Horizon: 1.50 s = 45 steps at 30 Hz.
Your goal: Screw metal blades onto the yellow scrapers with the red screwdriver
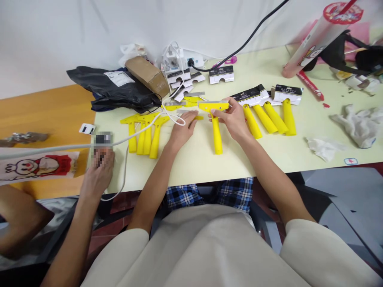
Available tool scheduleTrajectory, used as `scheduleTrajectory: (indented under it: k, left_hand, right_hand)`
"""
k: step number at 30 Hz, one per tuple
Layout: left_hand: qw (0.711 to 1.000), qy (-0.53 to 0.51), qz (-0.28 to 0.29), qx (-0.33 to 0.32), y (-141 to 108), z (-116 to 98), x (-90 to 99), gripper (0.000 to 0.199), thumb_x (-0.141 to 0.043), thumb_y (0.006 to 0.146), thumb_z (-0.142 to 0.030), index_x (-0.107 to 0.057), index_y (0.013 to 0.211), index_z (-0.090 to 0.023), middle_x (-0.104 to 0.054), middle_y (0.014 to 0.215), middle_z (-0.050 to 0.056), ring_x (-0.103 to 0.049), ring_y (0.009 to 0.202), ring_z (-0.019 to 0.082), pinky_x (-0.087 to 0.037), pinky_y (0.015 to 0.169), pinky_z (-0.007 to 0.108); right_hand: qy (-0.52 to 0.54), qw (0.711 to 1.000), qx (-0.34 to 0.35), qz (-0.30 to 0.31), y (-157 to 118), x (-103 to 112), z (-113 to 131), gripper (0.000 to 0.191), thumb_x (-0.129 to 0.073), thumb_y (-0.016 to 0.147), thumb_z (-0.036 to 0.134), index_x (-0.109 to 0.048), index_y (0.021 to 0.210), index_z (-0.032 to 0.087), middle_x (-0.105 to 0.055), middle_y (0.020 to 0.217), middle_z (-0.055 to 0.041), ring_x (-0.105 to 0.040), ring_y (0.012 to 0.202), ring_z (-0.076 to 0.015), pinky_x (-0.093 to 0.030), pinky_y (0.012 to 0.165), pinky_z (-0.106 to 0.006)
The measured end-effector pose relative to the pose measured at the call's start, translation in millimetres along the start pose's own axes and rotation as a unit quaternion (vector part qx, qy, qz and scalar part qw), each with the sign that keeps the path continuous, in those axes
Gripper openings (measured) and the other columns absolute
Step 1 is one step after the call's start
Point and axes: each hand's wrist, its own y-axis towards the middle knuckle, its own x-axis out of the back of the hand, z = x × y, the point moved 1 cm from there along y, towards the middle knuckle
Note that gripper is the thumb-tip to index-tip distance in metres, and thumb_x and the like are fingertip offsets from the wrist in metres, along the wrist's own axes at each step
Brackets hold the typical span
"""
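- A wooden table top (44, 107) runs along the far left, with a crumpled foil strip (24, 138) and a white paper bag printed with a cartoon figure (36, 165) on it.
- A co-worker's hand (98, 175) comes in at the left, its fingers curled around a pixelated object (103, 139); a white cable (74, 146) crosses in front.
- A cream table top (191, 159) butts against the wood, below a white wall (74, 32). At the back lie a black plastic bag (110, 89), a cardboard parcel (147, 75) and a white power strip (191, 61).
- 4 yellow scrapers (143, 135) lie close together, handles toward the person.
- The left hand (182, 129) lies palm down on the table, fingers together, just beside a small yellow piece (197, 117).
- The right hand (230, 119) has thumb and fingers clamped on the head of a yellow scraper with a metal blade (217, 139), which hangs upright above the table, its handle end near the surface.
- 4 more yellow scrapers (269, 119) fan out beside printed card sleeves (287, 93).
- On the far right sit a rolled printed sheet (314, 40), crumpled white cloth (356, 125) and a tissue (324, 148).
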Motion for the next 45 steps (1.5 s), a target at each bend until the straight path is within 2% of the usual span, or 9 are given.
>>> scheduleTrajectory:
  k: [8, 14, 19, 23, 28, 30, 36, 40, 45]
  left_hand:
    - [0.999, -0.021, -0.019, 0.039, 2, 2, 5.9, 0.037, -0.058, 0.111, -0.035, -0.074, 0.143, -0.022, -0.075, 0.149, 0.014, -0.068, 0.144, 0.029, -0.050, 0.130, 0.052]
    - [0.984, -0.142, -0.087, 0.061, 5, -16, 13.1, 0.040, -0.056, 0.113, -0.048, -0.078, 0.136, -0.023, -0.083, 0.124, 0.012, -0.077, 0.123, 0.026, -0.057, 0.118, 0.046]
    - [0.958, -0.260, -0.046, 0.113, 6, -23, 7.6, 0.041, -0.087, 0.089, -0.059, -0.087, 0.105, -0.021, -0.084, 0.109, 0.011, -0.079, 0.096, 0.024, -0.066, 0.094, 0.040]
    - [0.913, -0.361, -0.025, 0.189, 5, -24, 6.3, 0.046, -0.096, 0.079, -0.057, -0.088, 0.106, -0.020, -0.086, 0.110, 0.011, -0.081, 0.092, 0.025, -0.071, 0.085, 0.041]
    - [0.873, -0.444, 0.042, 0.198, 3, -25, 10.0, 0.059, -0.103, 0.072, -0.051, -0.087, 0.120, -0.020, -0.083, 0.128, 0.014, -0.083, 0.105, 0.029, -0.074, 0.094, 0.049]
    - [0.863, -0.460, 0.043, 0.203, 1, -23, 12.4, 0.060, -0.104, 0.071, -0.050, -0.088, 0.120, -0.020, -0.083, 0.130, 0.013, -0.083, 0.108, 0.029, -0.073, 0.100, 0.051]
    - [0.859, -0.465, 0.018, 0.214, -8, -16, 18.3, 0.060, -0.104, 0.071, -0.051, -0.089, 0.120, -0.021, -0.084, 0.128, 0.012, -0.084, 0.107, 0.030, -0.073, 0.101, 0.053]
    - [0.859, -0.467, 0.016, 0.210, -10, -17, 18.6, 0.059, -0.103, 0.073, -0.051, -0.089, 0.122, -0.021, -0.085, 0.127, 0.012, -0.085, 0.106, 0.030, -0.073, 0.101, 0.053]
    - [0.860, -0.468, 0.022, 0.204, -12, -22, 20.8, 0.061, -0.103, 0.073, -0.054, -0.089, 0.123, -0.023, -0.085, 0.127, 0.011, -0.084, 0.107, 0.031, -0.073, 0.101, 0.055]
  right_hand:
    - [-0.170, 0.979, -0.013, 0.113, 3, 5, -16, 0.044, -0.089, 0.070, 0.030, -0.065, 0.107, 0.025, -0.074, 0.087, 0.0017, -0.071, 0.078, -0.0208, -0.054, 0.067, -0.032]
    - [-0.173, 0.978, -0.016, 0.112, 2, 4, -18, 0.047, -0.091, 0.072, 0.031, -0.063, 0.109, 0.027, -0.073, 0.081, 0.0034, -0.068, 0.074, -0.0195, -0.052, 0.063, -0.030]
    - [-0.138, 0.982, -0.020, 0.123, 1, 4, -18, 0.048, -0.094, 0.072, 0.035, -0.062, 0.107, 0.027, -0.076, 0.084, 0.0026, -0.072, 0.077, -0.0197, -0.056, 0.067, -0.031]
    - [-0.113, 0.985, -0.029, 0.130, 2, 4, -20, 0.054, -0.097, 0.069, 0.036, -0.058, 0.104, 0.027, -0.078, 0.089, 0.0013, -0.075, 0.082, -0.0209, -0.062, 0.074, -0.034]
    - [-0.123, 0.983, -0.012, 0.133, -1, 3, -20, 0.055, -0.098, 0.072, 0.040, -0.057, 0.106, 0.027, -0.077, 0.094, 0.0004, -0.074, 0.085, -0.0206, -0.062, 0.077, -0.034]
    - [-0.127, 0.982, -0.008, 0.141, -2, 2, -17, 0.054, -0.098, 0.074, 0.042, -0.057, 0.106, 0.027, -0.078, 0.097, -0.0007, -0.076, 0.089, -0.0213, -0.063, 0.080, -0.035]
    - [-0.098, 0.982, -0.024, 0.162, -4, -3, -12, 0.046, -0.085, 0.091, 0.066, -0.066, 0.104, 0.027, -0.078, 0.100, -0.0025, -0.080, 0.091, -0.0221, -0.070, 0.084, -0.037]
    - [-0.064, 0.985, -0.055, 0.149, -4, -5, -11, 0.056, -0.091, 0.083, 0.074, -0.068, 0.102, 0.026, -0.082, 0.094, -0.0040, -0.084, 0.089, -0.0248, -0.073, 0.087, -0.042]
    - [-0.070, 0.987, -0.079, 0.121, -4, -5, -10, 0.061, -0.094, 0.077, 0.077, -0.069, 0.101, 0.026, -0.083, 0.086, -0.0042, -0.085, 0.082, -0.0254, -0.075, 0.080, -0.041]
